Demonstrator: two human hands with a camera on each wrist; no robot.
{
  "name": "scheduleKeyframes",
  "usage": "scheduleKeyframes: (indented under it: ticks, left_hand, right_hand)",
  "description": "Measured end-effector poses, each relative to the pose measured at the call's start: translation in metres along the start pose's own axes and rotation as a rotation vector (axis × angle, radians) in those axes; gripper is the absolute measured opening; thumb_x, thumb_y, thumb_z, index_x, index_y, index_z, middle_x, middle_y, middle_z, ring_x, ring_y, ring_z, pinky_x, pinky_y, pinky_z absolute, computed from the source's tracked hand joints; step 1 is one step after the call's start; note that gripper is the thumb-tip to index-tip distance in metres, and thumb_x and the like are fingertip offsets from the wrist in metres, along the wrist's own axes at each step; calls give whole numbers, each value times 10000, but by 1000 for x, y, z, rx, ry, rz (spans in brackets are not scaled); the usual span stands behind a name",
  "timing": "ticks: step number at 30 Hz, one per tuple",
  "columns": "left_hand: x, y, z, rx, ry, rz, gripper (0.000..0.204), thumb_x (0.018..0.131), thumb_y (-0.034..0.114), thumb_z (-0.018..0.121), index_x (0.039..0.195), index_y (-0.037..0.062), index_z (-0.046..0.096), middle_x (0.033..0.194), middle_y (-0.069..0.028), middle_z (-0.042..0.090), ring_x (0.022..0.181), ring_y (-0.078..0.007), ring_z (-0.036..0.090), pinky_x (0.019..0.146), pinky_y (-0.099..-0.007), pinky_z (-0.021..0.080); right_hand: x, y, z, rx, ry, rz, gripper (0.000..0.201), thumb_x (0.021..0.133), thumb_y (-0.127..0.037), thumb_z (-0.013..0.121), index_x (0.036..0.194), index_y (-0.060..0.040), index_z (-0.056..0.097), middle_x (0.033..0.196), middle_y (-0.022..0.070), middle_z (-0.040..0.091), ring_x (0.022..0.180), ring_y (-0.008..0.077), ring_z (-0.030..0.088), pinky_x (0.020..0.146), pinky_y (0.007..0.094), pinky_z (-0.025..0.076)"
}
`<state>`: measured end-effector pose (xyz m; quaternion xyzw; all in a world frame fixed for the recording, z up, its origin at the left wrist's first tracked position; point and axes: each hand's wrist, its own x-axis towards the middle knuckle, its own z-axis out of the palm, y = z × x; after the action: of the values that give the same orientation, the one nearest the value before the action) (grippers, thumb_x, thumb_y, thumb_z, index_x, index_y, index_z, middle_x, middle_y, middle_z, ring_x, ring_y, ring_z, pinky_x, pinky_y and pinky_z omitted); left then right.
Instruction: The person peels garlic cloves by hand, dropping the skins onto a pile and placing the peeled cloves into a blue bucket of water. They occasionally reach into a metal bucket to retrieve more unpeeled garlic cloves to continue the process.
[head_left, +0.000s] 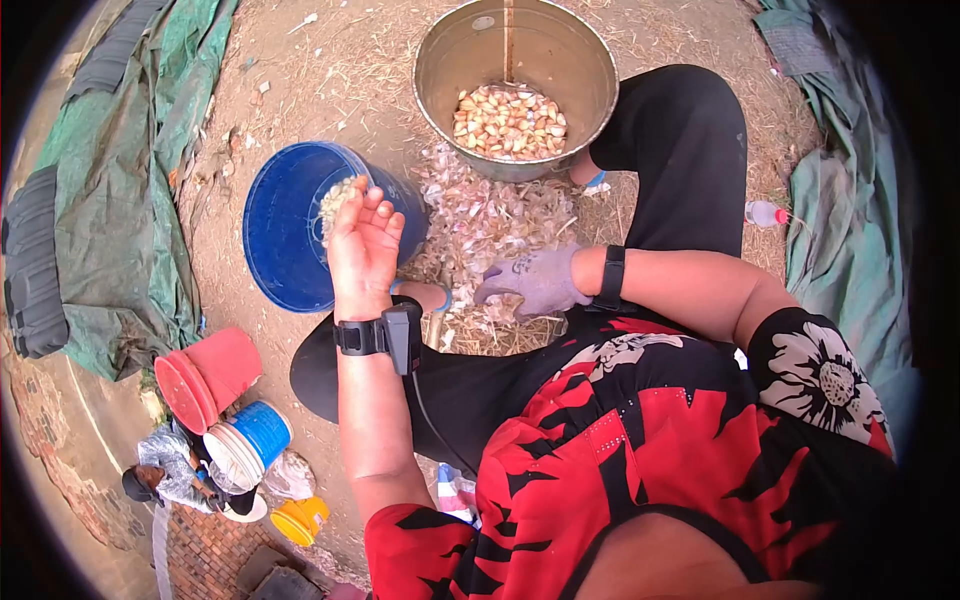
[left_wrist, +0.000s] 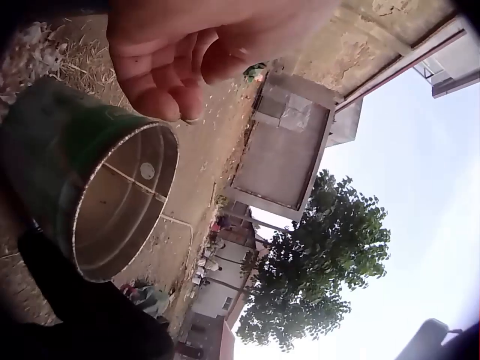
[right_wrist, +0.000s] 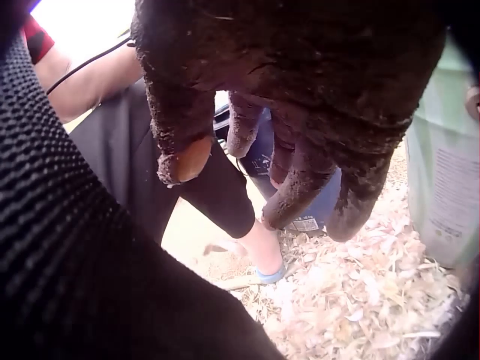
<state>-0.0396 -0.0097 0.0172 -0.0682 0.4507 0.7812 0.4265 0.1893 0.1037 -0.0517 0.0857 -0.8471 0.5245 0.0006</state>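
Observation:
My bare left hand (head_left: pixel 365 245) is over a blue bucket (head_left: pixel 275 225), palm up with its fingers loosely bent and nothing held. Pale peeled garlic cloves (head_left: pixel 332 202) lie in that bucket beside the fingers. In the left wrist view the same hand (left_wrist: pixel 176 64) hangs at the top. My right hand (head_left: pixel 535 278) wears a dusty purple glove and is low over a heap of garlic skins (head_left: pixel 490 205). Its fingers (right_wrist: pixel 296 191) hang loose and apart in the right wrist view, with no clove between them; a bare thumb tip (right_wrist: pixel 193 159) pokes through the glove.
A tall metal drum (head_left: pixel 430 85) with unpeeled garlic cloves (head_left: pixel 510 122) stands ahead, between my legs. Red buckets (head_left: pixel 215 375), a blue-and-white bucket (head_left: pixel 250 440) and a yellow bucket (head_left: pixel 300 520) stand at left near another seated person (head_left: pixel 175 470). Green tarps (head_left: pixel 120 215) line the sides.

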Motion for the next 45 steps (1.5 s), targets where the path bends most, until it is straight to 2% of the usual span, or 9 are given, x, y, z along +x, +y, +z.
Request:
scheduleKeyframes:
  ticks: [8,10,16,22,28,32,34,39,45]
  left_hand:
    - [22,-25,49,545,-286,-117,219,973,131,573,1166,30,599,879,-45,643,692,-128,610,629,-261,524]
    - [18,-31,51,537,-244,-130,219,973,130,574,1168,33,599,875,-45,641,684,-125,609,624,-259,524]
    - [14,13,68,404,-237,109,224,968,119,585,1163,9,593,890,-50,640,701,-117,595,627,-250,504]
    - [8,33,71,384,-193,184,219,970,117,579,1158,6,598,900,-61,636,705,-121,589,633,-252,495]
    - [-5,32,78,469,-136,143,203,976,120,572,1143,9,603,890,-59,624,693,-112,574,623,-248,486]
    - [-8,36,84,504,-108,86,191,975,115,569,1135,15,601,879,-73,607,686,-120,566,622,-250,485]
    - [1,33,81,454,-108,87,167,959,53,560,1116,4,592,848,-72,624,677,-118,572,639,-230,471]
    - [0,34,77,407,-116,58,169,935,36,591,1091,-23,569,825,-110,597,669,-146,580,620,-256,488]
    - [0,35,77,480,-172,37,174,965,93,572,1105,-7,551,791,-130,592,605,-160,554,558,-267,472]
  right_hand:
    - [18,-1,-23,-186,-817,590,582,811,-367,618,1331,-127,513,1261,206,577,1134,353,582,954,447,452]
    - [-3,17,-12,-28,-438,285,575,818,-338,625,1333,-107,515,1194,226,610,1094,383,600,933,462,458]
    - [31,-25,-63,153,-772,476,523,892,-251,613,1345,-31,472,1217,204,605,1135,339,577,981,410,443]
    - [101,-8,-177,874,-456,648,362,941,-310,599,1163,-24,601,1001,110,675,863,180,679,723,311,566]
    - [135,170,-199,510,39,941,371,920,-346,613,1114,-30,603,954,95,663,808,207,677,684,384,581]
    - [140,257,-171,182,55,1269,377,881,-386,638,1077,-65,656,932,87,675,791,216,676,598,367,543]
    - [137,334,-147,-502,-87,990,645,865,-596,553,1215,-58,623,1133,191,666,1038,367,640,867,488,504]
    - [137,352,-119,-348,144,1284,793,875,-647,494,1398,-54,439,1360,225,527,1235,385,523,1045,473,400]
    - [149,336,-73,-184,161,1184,845,776,-709,558,1379,-120,494,1377,294,443,1236,432,498,1033,469,417]
